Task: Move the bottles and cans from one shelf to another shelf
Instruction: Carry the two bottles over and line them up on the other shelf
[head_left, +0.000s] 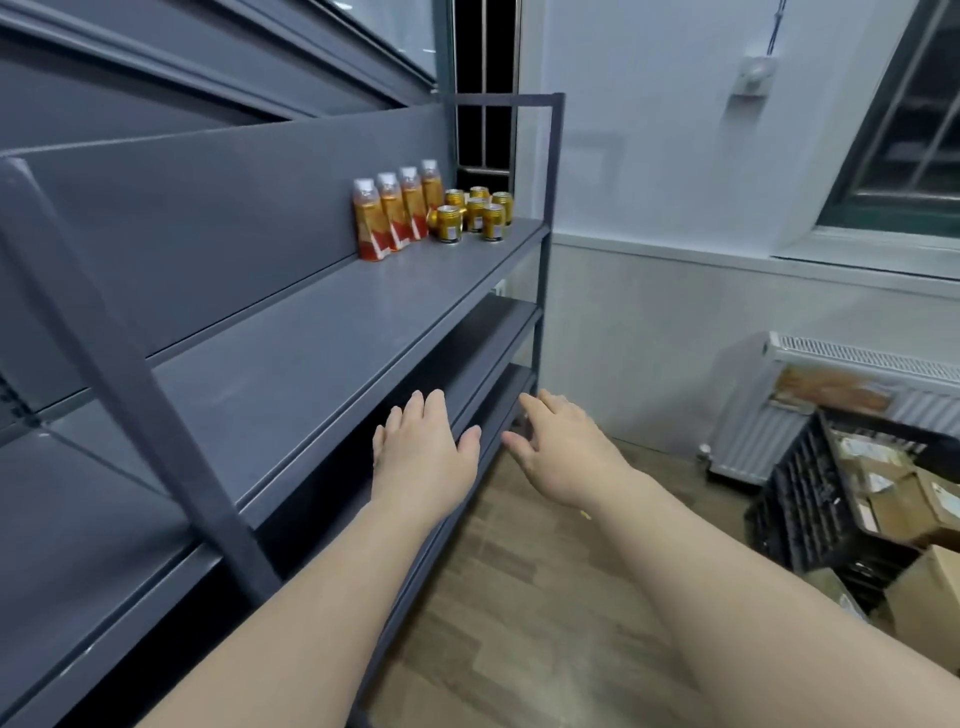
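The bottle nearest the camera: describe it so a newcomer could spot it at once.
On the grey shelf unit at left, the upper shelf carries a row of four orange, white-capped bottles beside a cluster of gold cans. The bottle is the row's end one, farthest from the cans.

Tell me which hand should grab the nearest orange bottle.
Probably left. The left hand hovers open at the shelf edge, more in line with the nearest orange bottle; the right hand sits beyond the shelf front.

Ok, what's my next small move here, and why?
Probably step forward and reach the left hand toward the nearest bottle: it and the right hand are open and empty, and the cans and bottles stand at the far end of the shelf.
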